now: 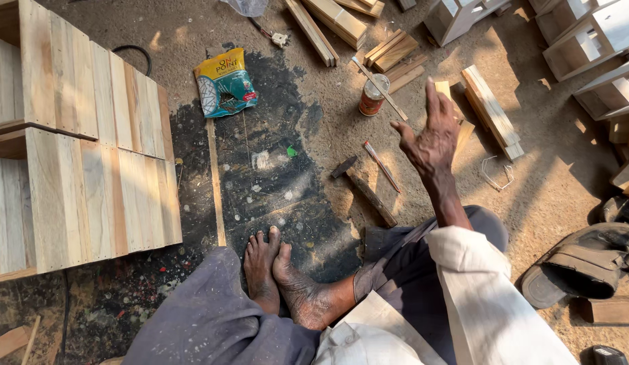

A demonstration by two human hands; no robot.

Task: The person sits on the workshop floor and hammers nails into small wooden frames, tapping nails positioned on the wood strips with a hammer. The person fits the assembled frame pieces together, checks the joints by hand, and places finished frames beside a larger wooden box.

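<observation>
My right hand (pixel 431 137) is stretched out over the ground with fingers spread, holding nothing. It hovers near a small wooden block (pixel 455 118) and just right of a hammer (pixel 364 188) and a thin red-tipped stick (pixel 381 165). A round tin (pixel 373 95) with a wooden stick across its top stands a little beyond the hand. My left hand is out of sight. I sit on the ground with my bare feet (pixel 277 274) crossed in front of me.
A large box of pale wooden planks (pixel 84 155) stands at left. A long thin strip (pixel 216 182) lies beside a yellow and green pouch (pixel 225 82). Stacked wood pieces (pixel 492 111) and wooden boxes (pixel 598 47) fill the far right. Sandals (pixel 578 267) lie at right.
</observation>
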